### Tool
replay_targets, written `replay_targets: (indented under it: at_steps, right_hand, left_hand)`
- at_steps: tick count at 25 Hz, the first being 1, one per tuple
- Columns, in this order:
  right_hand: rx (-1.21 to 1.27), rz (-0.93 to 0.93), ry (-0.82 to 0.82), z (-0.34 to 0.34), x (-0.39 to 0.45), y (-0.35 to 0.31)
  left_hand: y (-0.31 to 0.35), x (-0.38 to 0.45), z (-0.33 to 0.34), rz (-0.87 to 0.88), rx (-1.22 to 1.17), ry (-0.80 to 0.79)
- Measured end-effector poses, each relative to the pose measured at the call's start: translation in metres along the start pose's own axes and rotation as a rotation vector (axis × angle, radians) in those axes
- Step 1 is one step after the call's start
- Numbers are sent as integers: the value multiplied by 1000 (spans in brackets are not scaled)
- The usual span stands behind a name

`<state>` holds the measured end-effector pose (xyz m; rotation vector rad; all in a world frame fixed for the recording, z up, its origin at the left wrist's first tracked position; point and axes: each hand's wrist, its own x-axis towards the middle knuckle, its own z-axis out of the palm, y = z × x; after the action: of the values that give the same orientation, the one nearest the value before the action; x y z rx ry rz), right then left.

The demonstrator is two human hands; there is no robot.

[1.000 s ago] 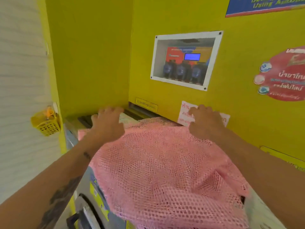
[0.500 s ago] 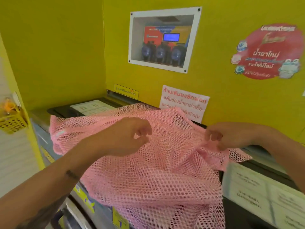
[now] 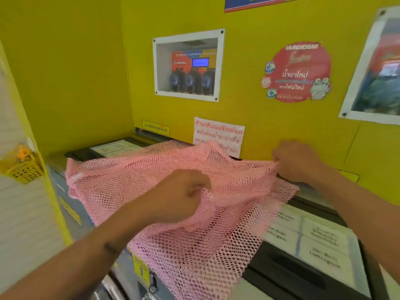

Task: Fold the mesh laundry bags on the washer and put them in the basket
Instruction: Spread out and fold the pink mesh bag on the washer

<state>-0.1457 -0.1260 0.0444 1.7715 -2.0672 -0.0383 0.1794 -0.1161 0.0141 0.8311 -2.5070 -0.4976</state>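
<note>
Mesh laundry bag (image 3: 151, 187), pink and open-weave, lies spread over the top of the washer (image 3: 303, 276) and is held by both hands. The left hand (image 3: 175, 195) sits near the bag's middle, fingers curled and pinching a fold of netting between thumb and fingertips. The right hand (image 3: 296, 161) is at the bag's far right edge, fingers curled tight round a gathered bit of the mesh and lifting it just off the washer top. Between the two hands the netting is pulled into a raised ridge. Left of the bag's far corner, dark washer lid shows; the bag's near end hangs over the washer's front edge. Right of the bag, white label sheets (image 3: 311, 241) lie on the washer. Behind the bag, a white notice with red lettering (image 3: 218, 133) is stuck to the yellow wall (image 3: 249, 94). Well left of the bag, a small yellow basket (image 3: 21, 169) hangs on the side wall.
</note>
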Motion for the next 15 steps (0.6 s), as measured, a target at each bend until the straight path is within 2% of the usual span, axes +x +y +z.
replay_targets:
  at_steps: [2,3,6,7,9,11,14,15]
  right_hand:
    - [-184,0,-103,3,-12,15]
    - [-164,-17,-154,6,-18,16]
    - [225,-45,-216,13,-33,8]
    - [336,-87,-304,19,-38,6]
    - [367,-152,-484,34,-44,2]
    - [393,-143,-444,44,-46,6]
    - [373,-115,-249,45,-49,13]
    - [386,-91,-178,44,-50,14]
  left_hand:
    - [9,-8,-21,-136,-177,-24]
    - [18,-14,-29,-169,-205,-116]
    - [50,-31,-26,-231,-169,-448]
    - [61,-34,-18,-242,-127,-464]
    - [79,-38,-2,-248,-11,-304]
    - [93,-43,17,-294,125,-195]
    - [109,-49,45,-371,435,-319]
    - [110,-48,52,-369,518,-286]
